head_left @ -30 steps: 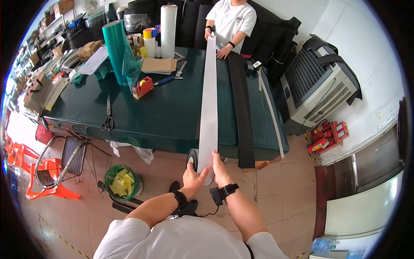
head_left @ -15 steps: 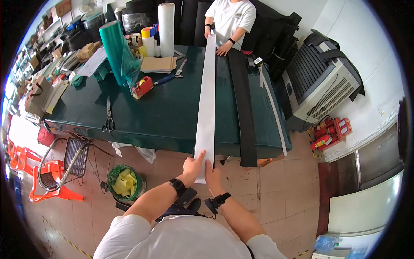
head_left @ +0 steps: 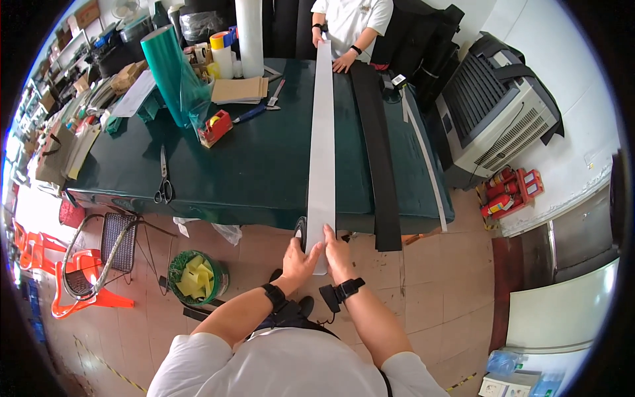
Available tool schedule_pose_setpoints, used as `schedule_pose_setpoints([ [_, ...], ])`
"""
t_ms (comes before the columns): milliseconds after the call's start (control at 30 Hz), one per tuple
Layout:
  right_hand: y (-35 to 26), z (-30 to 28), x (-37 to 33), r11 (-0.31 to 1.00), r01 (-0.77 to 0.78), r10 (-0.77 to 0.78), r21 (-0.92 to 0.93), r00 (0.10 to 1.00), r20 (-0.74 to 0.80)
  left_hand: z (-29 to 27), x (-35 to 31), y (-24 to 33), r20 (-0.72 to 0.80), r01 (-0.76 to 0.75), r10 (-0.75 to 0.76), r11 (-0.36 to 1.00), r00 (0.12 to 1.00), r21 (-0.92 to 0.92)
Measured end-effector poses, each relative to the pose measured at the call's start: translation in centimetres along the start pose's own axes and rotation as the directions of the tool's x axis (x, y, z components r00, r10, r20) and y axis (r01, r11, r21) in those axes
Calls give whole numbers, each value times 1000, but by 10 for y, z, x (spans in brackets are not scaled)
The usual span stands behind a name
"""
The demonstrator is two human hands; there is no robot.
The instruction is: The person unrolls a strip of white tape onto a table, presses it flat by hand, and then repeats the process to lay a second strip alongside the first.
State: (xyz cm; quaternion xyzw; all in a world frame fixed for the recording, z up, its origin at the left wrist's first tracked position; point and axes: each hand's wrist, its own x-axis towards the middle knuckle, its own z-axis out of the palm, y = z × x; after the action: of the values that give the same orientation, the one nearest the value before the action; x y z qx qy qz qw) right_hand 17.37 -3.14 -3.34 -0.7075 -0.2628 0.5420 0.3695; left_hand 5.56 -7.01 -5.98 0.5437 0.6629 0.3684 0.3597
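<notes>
A long white strip (head_left: pixel 323 145) runs lengthwise over the dark green table (head_left: pixel 251 172), its near end past the table's front edge. My left hand (head_left: pixel 299 262) grips the strip's left edge near that end, thumb on top, other fingers partly hidden. My right hand (head_left: pixel 340 257) pinches the right edge opposite, thumb upward. A dark round object with a pale centre (head_left: pixel 301 233) shows just beyond my left hand, partly covered by the strip. At the far end, a co-worker's hand (head_left: pixel 318 40) holds the strip. The co-worker's other hand (head_left: pixel 344 61) rests on the table.
Right of the white strip lies a black strip (head_left: pixel 377 159), overhanging the front edge. Scissors (head_left: pixel 164 182), a red tape dispenser (head_left: pixel 215 128) and a green roll (head_left: pixel 165 79) occupy the table's left side. A bin with yellow scraps (head_left: pixel 196 278) stands on the floor, near a chair (head_left: pixel 119 241).
My hands have shifted slightly along the strip's near end, the right one outward to its edge. The dark round object beside my left hand has come into view.
</notes>
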Motion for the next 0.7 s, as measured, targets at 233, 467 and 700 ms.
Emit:
schedule_pose_setpoints([
  [233,9,9,-5,976,143,-146,162,989,7,-1,94,-37,-26,-16,9,960,1000,-278],
  [467,-9,-11,-12,991,-15,10,-132,999,-40,-32,142,-2,124,54,-59,998,990,43],
  [700,45,-19,41,986,-6,-18,-168,990,-139,-30,199,-31,303,-609,533,620,790,495],
])
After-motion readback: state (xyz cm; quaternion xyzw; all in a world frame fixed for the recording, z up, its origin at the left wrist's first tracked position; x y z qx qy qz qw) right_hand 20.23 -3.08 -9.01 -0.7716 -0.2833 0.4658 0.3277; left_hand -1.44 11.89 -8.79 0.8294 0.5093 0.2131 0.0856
